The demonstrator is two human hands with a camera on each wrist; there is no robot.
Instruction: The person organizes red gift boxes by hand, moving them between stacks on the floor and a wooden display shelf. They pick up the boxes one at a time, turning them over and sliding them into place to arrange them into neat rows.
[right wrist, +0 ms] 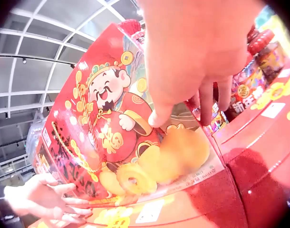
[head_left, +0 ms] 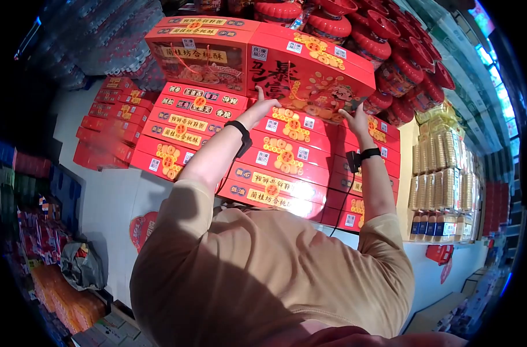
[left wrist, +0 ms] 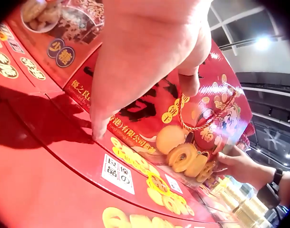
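Observation:
A red gift box [head_left: 310, 78] with gold coins, a cartoon figure and a rope handle stands upright on a stack of red boxes [head_left: 281, 165]. My left hand [head_left: 263, 106] is at the lower left of its front, fingers extended, the thumb [left wrist: 100, 126] near the bottom edge. At the lower right, my right hand [head_left: 359, 122] has its thumb [right wrist: 159, 114] against the front face and its fingers [right wrist: 209, 102] along the right side. Another upright red box [head_left: 203, 63], with cookies pictured on it, adjoins the left side.
Red lidded jars [head_left: 402, 75] crowd the back right. Packs of golden, round-stacked goods [head_left: 442, 168] stand at the right. More red boxes [head_left: 110, 121] are piled at the left, beside wrapped bottles [head_left: 110, 37]. White ceiling beams [right wrist: 50, 61] show overhead.

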